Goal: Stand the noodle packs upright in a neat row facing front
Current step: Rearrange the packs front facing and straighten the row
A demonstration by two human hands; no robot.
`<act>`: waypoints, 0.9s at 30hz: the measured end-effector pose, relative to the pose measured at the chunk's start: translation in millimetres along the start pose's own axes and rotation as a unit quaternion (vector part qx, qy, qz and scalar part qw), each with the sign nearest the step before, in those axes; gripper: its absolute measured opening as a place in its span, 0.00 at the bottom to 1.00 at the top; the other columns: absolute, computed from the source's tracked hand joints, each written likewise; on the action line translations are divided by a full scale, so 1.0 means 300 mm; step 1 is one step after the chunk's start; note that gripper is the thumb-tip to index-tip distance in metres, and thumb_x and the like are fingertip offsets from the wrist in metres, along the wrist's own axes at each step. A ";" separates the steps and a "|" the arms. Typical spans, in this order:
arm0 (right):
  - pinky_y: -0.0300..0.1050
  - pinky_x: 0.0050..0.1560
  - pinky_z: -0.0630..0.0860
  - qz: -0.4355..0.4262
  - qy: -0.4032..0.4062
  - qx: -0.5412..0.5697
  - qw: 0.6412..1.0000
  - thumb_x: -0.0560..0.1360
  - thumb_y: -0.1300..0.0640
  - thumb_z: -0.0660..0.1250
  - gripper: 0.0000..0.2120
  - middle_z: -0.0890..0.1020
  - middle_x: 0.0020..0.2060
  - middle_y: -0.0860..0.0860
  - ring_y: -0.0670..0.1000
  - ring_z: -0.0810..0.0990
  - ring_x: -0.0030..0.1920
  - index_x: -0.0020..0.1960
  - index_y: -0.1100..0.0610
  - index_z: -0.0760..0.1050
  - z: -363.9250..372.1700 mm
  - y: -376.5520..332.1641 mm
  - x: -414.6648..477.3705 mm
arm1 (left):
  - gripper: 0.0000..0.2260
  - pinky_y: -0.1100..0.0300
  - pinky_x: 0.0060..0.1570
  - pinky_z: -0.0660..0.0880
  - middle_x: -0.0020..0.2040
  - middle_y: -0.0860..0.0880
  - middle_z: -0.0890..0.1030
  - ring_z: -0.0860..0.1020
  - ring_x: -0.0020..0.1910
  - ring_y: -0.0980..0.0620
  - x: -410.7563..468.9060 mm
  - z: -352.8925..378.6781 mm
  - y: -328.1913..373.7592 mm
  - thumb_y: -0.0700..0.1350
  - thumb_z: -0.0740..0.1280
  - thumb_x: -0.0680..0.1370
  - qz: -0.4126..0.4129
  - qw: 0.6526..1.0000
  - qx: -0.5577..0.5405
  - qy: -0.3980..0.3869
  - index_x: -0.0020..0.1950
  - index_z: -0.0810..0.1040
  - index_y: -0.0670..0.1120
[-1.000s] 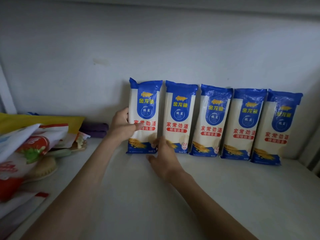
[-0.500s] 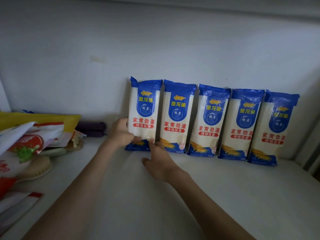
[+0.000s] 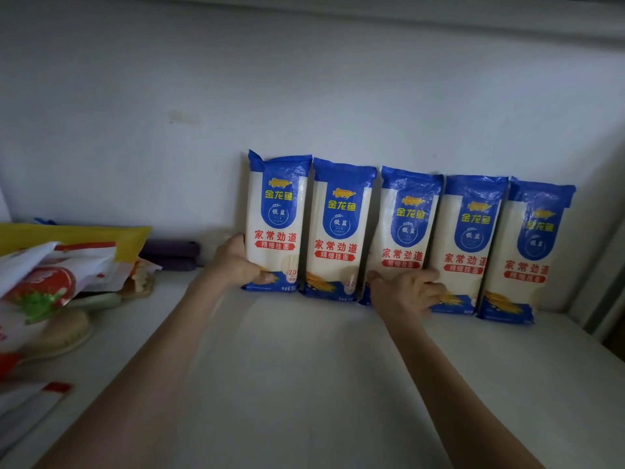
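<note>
Left hand (image 3: 233,262) clamped on lower left edge of first noodle pack (image 3: 275,221), thumb across its front near the blue bottom band, fingers hidden behind. Right hand (image 3: 406,292) spread flat over lower front of third noodle pack (image 3: 404,231), fingertips reaching onto bottom of fourth noodle pack (image 3: 471,245); pressing rather than gripping, palm side hidden.

At 9 o'clock: heap of food bags (image 3: 50,275) in yellow, white and red, with a pale brush (image 3: 64,333) under them. Just right of the heap, against the wall (image 3: 304,79), a folded purple cloth (image 3: 170,253).

From 12 toward 3 o'clock: five blue-and-white packs standing upright on the white desk (image 3: 304,384), backs leaning on the wall, printed fronts facing out. First pack upright at far left; second noodle pack (image 3: 338,231) touching it on the right; third tilted slightly, top leaning right; fourth close beside it; fifth noodle pack (image 3: 527,252) at far right, overlapping the fourth's edge, near the side wall at 3 o'clock. Bottoms stepping gradually lower in frame from left to right.
</note>
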State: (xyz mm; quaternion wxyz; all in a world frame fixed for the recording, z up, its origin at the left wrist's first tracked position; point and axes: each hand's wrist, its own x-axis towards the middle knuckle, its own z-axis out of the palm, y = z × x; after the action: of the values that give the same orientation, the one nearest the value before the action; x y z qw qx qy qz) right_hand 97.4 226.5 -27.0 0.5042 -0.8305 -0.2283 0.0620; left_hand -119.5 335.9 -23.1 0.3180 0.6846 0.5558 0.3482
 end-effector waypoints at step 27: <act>0.57 0.62 0.72 0.019 -0.062 -0.109 0.992 0.72 0.57 0.72 0.39 0.67 0.68 0.65 0.64 0.69 0.67 0.72 0.66 0.52 -0.193 0.047 0.198 | 0.27 0.52 0.48 0.78 0.58 0.46 0.82 0.80 0.57 0.45 -0.014 0.089 0.019 0.44 0.80 0.66 -0.008 0.997 0.011 0.078 0.62 0.75 0.44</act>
State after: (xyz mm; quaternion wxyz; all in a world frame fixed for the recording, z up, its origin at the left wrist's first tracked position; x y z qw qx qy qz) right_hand 173.9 200.3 -3.7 0.3947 -0.8792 -0.2483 0.0979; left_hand -94.8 329.5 -33.8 0.2690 0.6547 0.5878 0.3918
